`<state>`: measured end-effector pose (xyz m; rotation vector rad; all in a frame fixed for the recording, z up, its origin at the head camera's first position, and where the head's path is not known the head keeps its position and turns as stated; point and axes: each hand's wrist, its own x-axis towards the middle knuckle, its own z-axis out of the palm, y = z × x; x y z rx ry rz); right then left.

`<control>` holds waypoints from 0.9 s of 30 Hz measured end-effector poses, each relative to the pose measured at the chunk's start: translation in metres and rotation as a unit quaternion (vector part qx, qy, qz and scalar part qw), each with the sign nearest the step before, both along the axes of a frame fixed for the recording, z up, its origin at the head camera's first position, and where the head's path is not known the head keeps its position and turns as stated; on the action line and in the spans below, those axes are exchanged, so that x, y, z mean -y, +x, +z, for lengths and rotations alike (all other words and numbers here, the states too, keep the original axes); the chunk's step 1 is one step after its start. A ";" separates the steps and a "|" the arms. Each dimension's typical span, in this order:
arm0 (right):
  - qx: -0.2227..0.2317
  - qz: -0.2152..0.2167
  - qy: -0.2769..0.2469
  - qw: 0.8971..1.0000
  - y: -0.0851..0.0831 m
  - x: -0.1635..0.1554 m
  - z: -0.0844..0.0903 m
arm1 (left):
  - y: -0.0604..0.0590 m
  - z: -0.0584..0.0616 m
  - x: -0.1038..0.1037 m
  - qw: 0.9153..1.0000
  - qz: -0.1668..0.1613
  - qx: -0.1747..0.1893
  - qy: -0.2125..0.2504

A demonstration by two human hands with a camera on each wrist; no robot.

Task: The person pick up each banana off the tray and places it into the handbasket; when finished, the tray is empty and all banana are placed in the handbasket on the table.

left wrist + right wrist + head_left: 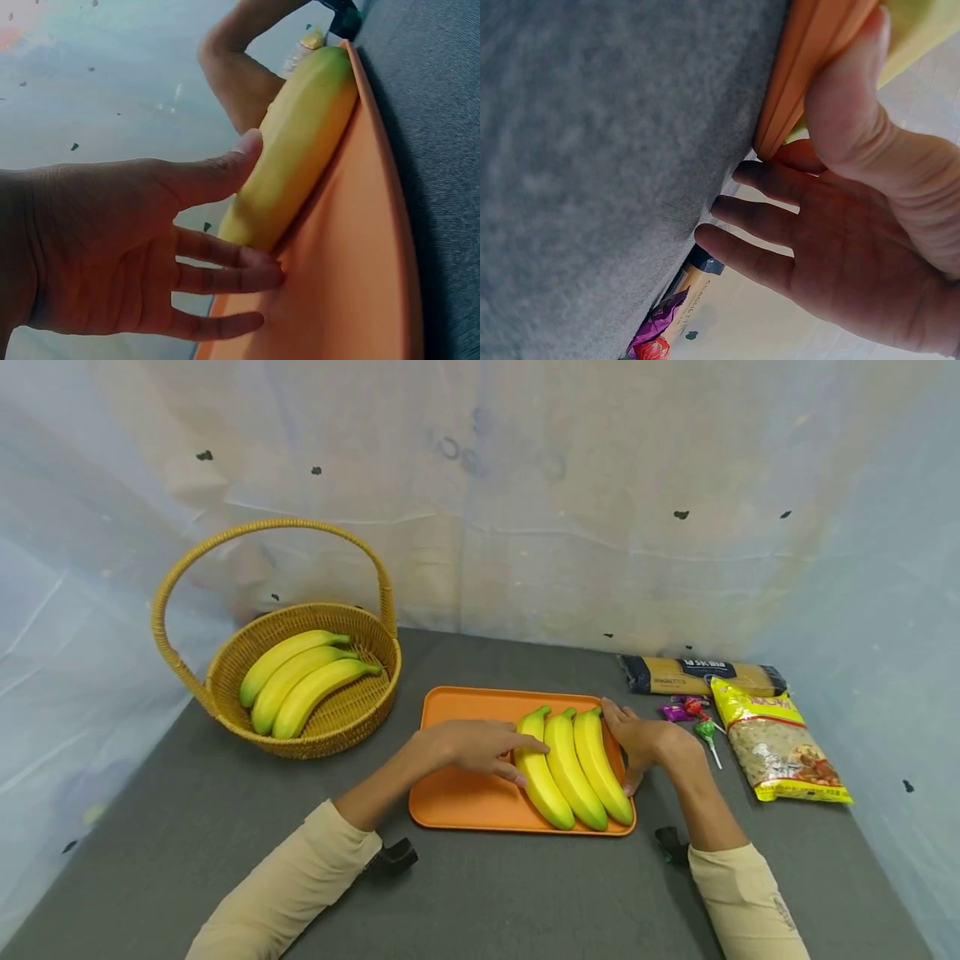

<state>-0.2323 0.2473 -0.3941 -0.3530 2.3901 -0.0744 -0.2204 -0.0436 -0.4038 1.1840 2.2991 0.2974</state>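
Yellow bananas (572,767) on an orange tray (465,793), flanked by two hands.
From the left: the left hand (472,747) lies open, fingertips touching the bunch; three smooth, green-tipped bananas run lengthwise, stems pointing away; the right hand (637,739) rests open against the tray's edge on the grey surface (225,810).

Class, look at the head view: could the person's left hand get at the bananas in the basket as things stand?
Probably yes: the left hand rests by the tray's bananas, and the basket stands open-topped on that side, nothing between; its handle arches over the basket bananas.
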 end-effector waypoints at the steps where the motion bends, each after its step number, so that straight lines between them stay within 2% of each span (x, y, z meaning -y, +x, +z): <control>1: 0.000 -0.002 0.000 1.000 0.000 0.000 0.000 | 0.000 0.000 0.000 1.000 0.007 0.002 0.002; 7: 0.004 -0.010 0.002 1.000 -0.001 0.000 0.001 | 0.002 0.000 0.001 0.998 0.060 0.009 0.025; 12: 0.003 -0.008 0.001 1.000 -0.001 0.000 0.002 | 0.005 -0.001 0.000 0.992 0.121 -0.009 0.028; 19: 0.007 -0.017 0.002 1.000 0.000 0.001 0.001 | 0.003 0.002 0.001 0.987 0.144 -0.039 0.063; 23: 0.003 -0.009 0.001 1.000 0.000 0.000 0.001 | -0.001 0.013 0.010 0.978 0.174 -0.053 0.102; 27: 0.003 -0.008 0.004 1.000 0.000 0.000 0.002 | -0.004 0.032 0.025 0.966 0.203 -0.086 0.134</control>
